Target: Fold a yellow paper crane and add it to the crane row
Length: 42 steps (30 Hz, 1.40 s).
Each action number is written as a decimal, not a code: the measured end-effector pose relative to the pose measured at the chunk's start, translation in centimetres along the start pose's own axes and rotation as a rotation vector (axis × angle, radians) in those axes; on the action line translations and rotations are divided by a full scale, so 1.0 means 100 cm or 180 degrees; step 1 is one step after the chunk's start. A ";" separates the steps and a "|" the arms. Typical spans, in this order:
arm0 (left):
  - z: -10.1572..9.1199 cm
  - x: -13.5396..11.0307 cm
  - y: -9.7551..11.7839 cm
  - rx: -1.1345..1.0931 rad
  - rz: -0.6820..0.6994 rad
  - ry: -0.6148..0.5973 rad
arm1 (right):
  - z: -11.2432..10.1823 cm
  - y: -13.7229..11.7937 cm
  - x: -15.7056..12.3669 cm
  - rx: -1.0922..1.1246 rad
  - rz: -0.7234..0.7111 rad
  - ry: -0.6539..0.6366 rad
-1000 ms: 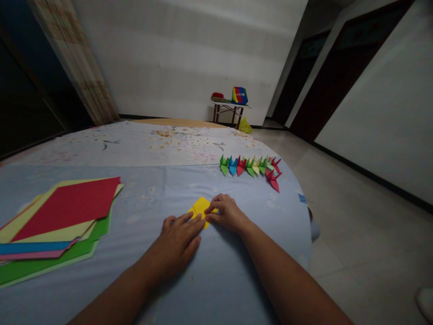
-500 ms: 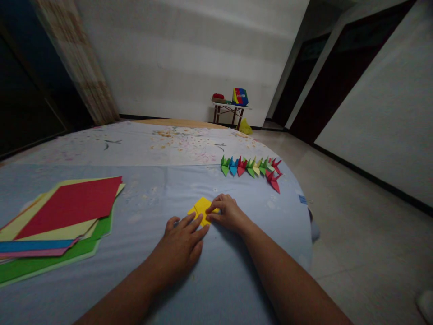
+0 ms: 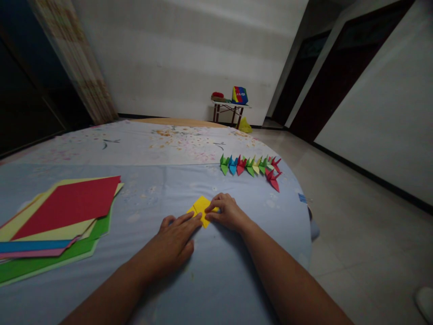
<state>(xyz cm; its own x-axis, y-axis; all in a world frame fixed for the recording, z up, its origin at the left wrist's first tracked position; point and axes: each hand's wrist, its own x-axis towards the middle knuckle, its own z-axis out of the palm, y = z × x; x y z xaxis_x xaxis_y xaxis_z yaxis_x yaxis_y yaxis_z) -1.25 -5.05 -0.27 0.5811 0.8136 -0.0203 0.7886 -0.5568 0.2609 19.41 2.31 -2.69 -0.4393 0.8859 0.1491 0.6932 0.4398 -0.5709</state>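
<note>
A small piece of folded yellow origami paper lies on the table in front of me. My left hand rests flat, its outstretched fingertips pressing the paper's lower left side. From the right, my right hand pinches a flap of the same paper between thumb and fingers. Part of the paper is hidden under both hands. Beyond them, at the upper right, folded paper cranes in green, blue, red and pale yellow stand in a row, with one red crane just in front.
A stack of coloured paper sheets, red on top, lies at the left. A blue and white flowered cloth covers the table, whose rounded edge runs down the right. Against the far wall stands a small table with a colourful box.
My left hand has slid slightly down and left, its fingers now straighter and closer together on the paper. The right hand keeps its pinch.
</note>
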 end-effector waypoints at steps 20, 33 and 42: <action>-0.006 -0.002 0.003 0.0067 0.0020 -0.0279 | -0.001 -0.002 0.000 -0.0046 -0.0001 0.0012; -0.008 -0.005 -0.011 -0.0066 0.0215 -0.0114 | -0.001 -0.004 -0.002 -0.0049 0.0004 0.0015; -0.006 -0.004 -0.009 0.0052 0.0251 -0.0304 | -0.003 -0.011 0.000 -0.0109 0.0191 -0.0030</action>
<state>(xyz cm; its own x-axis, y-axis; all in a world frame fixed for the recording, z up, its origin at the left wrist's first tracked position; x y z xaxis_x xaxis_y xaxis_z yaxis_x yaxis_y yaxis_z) -2.35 -4.77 0.05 0.6574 0.7479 -0.0923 0.7424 -0.6217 0.2496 18.88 1.86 -1.81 -0.4015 0.9095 0.1077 0.7376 0.3908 -0.5507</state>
